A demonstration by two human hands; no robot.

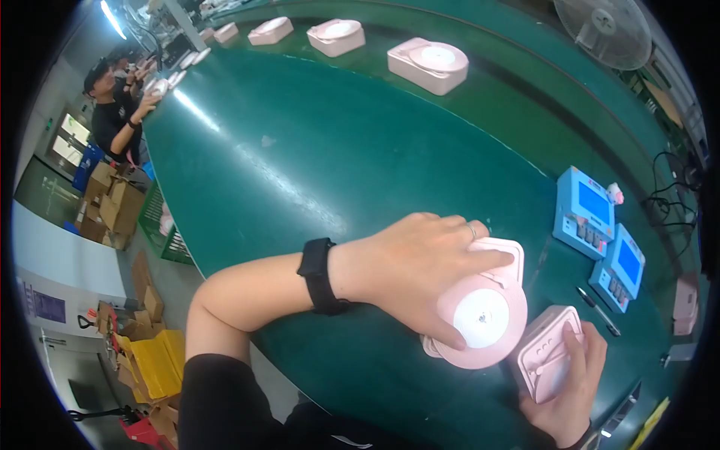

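Note:
My left hand [420, 274], with a ring and a black wristband, grips a small pink turntable-shaped device [510, 307]. Its round pink platter has a white disc in the middle; the thumb lies on the disc and the fingers reach over the pale far corner. Close on its right, my right hand [574, 382] holds a pink box-shaped case [538, 356]. The thumb presses the face of this case, where small round holes and a slanted bar show. I cannot tell whether the two pink things touch. Both are over the green table [300, 150].
Several pink turntable-shaped devices [427, 69] stand in a row along the far strip. Two blue devices with screens [585, 210] and a pen [598, 311] lie to the right. A fan [604, 30] stands far right. At far left, a person [112, 105] works near cardboard boxes [112, 199].

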